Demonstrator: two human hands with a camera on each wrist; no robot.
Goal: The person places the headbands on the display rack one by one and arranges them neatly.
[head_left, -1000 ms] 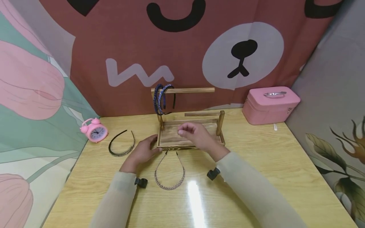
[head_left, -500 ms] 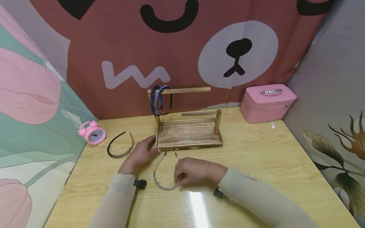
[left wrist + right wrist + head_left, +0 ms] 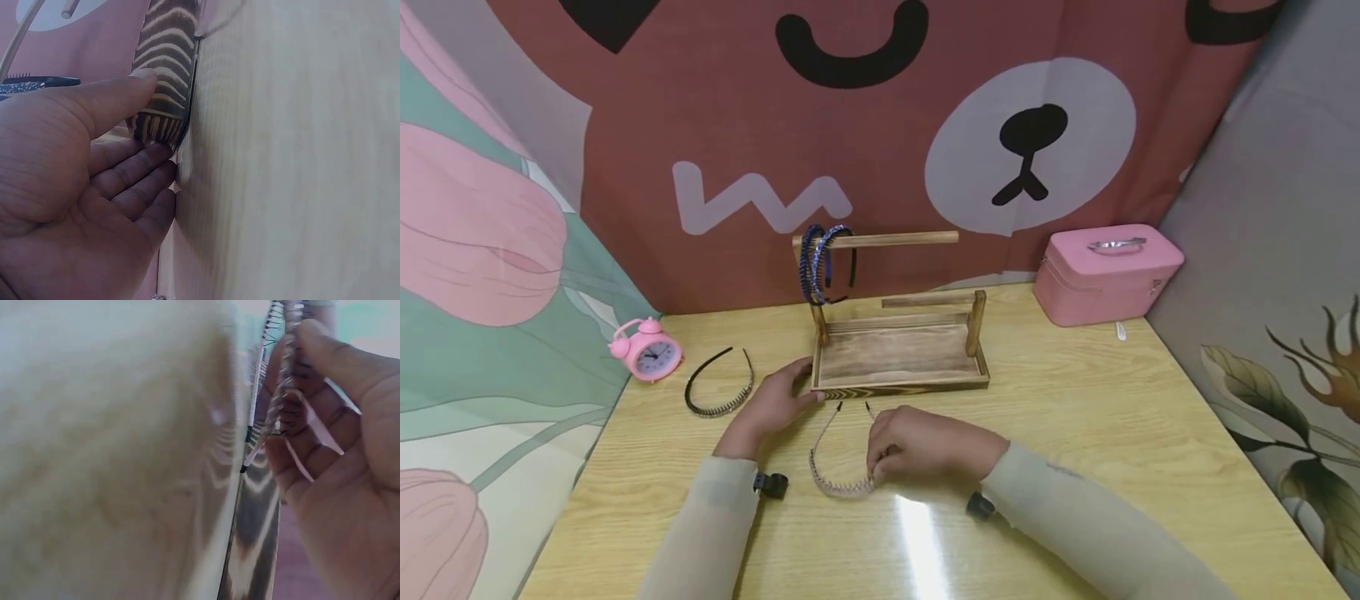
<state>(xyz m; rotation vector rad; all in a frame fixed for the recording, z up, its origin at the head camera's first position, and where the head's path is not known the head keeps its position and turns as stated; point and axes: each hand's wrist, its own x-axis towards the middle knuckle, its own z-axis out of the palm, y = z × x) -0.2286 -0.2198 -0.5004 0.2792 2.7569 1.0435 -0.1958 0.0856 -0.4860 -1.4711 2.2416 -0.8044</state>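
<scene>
A light pinkish, beaded headband point(image 3: 841, 490) has its dark-tipped ends toward the wooden rack point(image 3: 917, 387). My right hand point(image 3: 917, 443) pinches its right side; in the right wrist view the thumb and fingers close round the beaded band point(image 3: 287, 369). My left hand point(image 3: 778, 404) holds the rack's front left corner, its thumb on the striped front face point(image 3: 165, 59) and its fingers against the side in the left wrist view. Two blue headbands point(image 3: 817, 267) hang at the left end of the rack's upper bar point(image 3: 910, 239).
A black headband with a toothed, lighter front point(image 3: 718, 410) lies left of my left hand. Beyond it stands a pink alarm clock point(image 3: 655, 354). At the back right sit a pink case point(image 3: 1105, 279) and a small white hair clip point(image 3: 1121, 331). A lower bar point(image 3: 925, 300) juts from the rack's right post.
My right hand has come down from over the rack's tray to the beaded headband and taken hold of it, tilting its front slightly. My left hand stays on the rack's corner.
</scene>
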